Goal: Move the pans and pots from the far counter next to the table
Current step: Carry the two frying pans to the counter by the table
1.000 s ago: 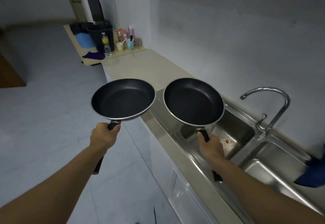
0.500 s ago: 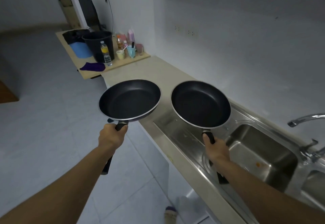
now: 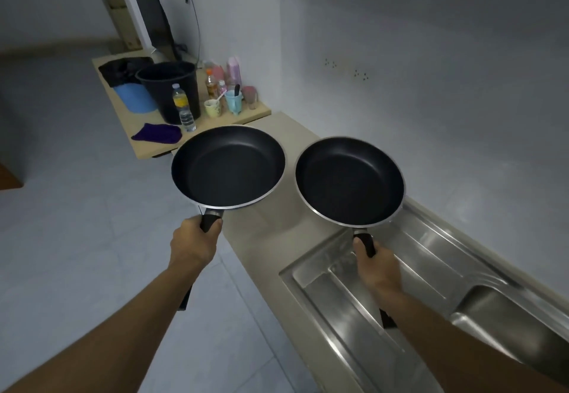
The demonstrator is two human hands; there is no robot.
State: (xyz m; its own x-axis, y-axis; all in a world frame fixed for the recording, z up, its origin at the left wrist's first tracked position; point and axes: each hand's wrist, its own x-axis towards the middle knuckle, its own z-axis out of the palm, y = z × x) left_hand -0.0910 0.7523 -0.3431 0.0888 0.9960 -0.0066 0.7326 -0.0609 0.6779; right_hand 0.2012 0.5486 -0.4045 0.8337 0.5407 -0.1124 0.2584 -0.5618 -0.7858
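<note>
Two black non-stick frying pans with silver rims are held level in the air, side by side. My left hand (image 3: 194, 243) grips the black handle of the left pan (image 3: 228, 166), which hangs over the counter's front edge and the floor. My right hand (image 3: 375, 264) grips the handle of the right pan (image 3: 349, 180), which is above the beige counter (image 3: 277, 229) just before the sink's draining board. The wooden table (image 3: 144, 143) stands at the counter's far end. The long ends of both handles stick out beneath my wrists.
The steel sink unit (image 3: 415, 272) runs along the counter at lower right. On the table stand a black bucket (image 3: 171, 90), a blue bucket (image 3: 135, 98), a water bottle (image 3: 183, 107), cups and bottles, and a purple cloth (image 3: 157, 132). Grey tiled floor lies to the left.
I have moved along the counter towards the table with both pans held. The tap and sink basin have slid out of view to the right, and the table looks nearer.
</note>
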